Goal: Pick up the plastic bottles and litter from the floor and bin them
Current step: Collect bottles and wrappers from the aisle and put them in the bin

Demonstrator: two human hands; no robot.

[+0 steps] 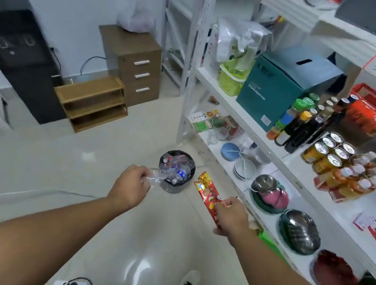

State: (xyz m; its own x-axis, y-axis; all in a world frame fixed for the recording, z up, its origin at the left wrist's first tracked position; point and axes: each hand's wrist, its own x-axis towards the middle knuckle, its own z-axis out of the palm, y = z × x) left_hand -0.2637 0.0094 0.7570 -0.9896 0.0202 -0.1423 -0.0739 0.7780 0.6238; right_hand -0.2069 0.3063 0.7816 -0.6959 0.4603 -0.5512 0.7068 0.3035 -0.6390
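Head view, nearest to us: our right hand point(232, 214) pinches a long red and yellow foil snack wrapper point(208, 194), and our left hand point(131, 186) grips a crumpled clear plastic bottle point(156, 178) at the near rim of the bin. Just beyond them, the small round black bin point(173, 186) stands on the pale tiled floor point(91, 176), filled with clear plastic bottles point(178, 165). Farther right runs a white metal shelf rack point(219, 83) that carries a teal cardboard box point(284, 83).

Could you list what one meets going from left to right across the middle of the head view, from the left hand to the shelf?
left hand gripping a clear plastic bottle → bin → red snack wrapper held by the right hand → steel bowls on the white shelf.
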